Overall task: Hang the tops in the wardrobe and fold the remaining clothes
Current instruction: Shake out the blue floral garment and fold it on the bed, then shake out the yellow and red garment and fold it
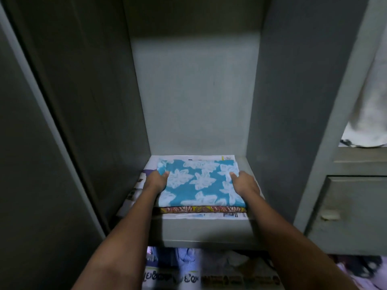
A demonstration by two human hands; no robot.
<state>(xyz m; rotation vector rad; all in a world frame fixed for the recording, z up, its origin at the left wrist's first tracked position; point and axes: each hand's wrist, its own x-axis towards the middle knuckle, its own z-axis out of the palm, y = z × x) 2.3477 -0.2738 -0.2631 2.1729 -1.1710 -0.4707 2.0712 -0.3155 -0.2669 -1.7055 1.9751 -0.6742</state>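
Wardrobe door (31, 143): grey metal, standing open at the far left of the folded blue cloth, its edge running down toward the lower left.
Left wall of the compartment (100, 101): dark grey, rising straight up just left of the folded blue cloth.
Newspaper lining (136, 185): spread flat on the shelf under the folded blue cloth, sticking out past it on the left, at the back and along the front edge.
Left hand (156, 181): grips the left edge of the folded blue cloth, thumb lying on top of the fabric, the other fingers hidden beneath or beside the edge.
Folded blue cloth (199, 183): teal with pale flower shapes, lying flat on the shelf as the top piece of a small stack.
Orange patterned cloth (201, 209): folded, directly under the folded blue cloth, only its front edge showing.
Right hand (244, 183): holds the right edge of the folded blue cloth, thumb on top, the remaining fingers out of sight round the side.
Shelf (205, 229): grey, carrying the stack; below it, blurred clothes (184, 258) and printed newspaper.
Drawer front (351, 214): grey panel well to the right of the folded blue cloth.
White garment (368, 114): hangs above that panel.
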